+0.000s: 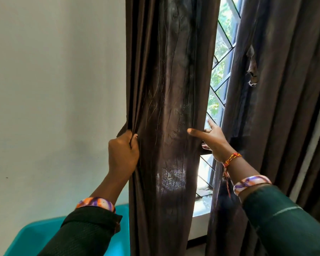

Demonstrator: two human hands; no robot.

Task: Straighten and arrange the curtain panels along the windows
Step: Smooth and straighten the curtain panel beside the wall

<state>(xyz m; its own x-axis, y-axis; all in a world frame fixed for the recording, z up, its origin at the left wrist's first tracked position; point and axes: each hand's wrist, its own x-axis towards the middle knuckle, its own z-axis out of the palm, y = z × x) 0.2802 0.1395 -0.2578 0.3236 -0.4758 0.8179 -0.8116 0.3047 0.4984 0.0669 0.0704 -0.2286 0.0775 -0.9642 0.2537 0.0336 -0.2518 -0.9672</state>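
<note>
A room in a home, by the look of it; heavy dark-brown curtains hang from 12 o'clock down past a window fitted with a diamond-pattern metal grille, green foliage showing outside; a plain, slightly scuffed pale wall fills the 9 o'clock side; a turquoise plastic piece of furniture sits at 7 o'clock, its kind unclear; the right-hand curtain has a frayed tear.

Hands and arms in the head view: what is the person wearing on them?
Left hand and right hand are bare. The left arm has a black textured sleeve and an orange-purple-white bangle. The right arm has a dark green sleeve, a similar bangle, and a red-and-yellow braided thread at the wrist.
</note>
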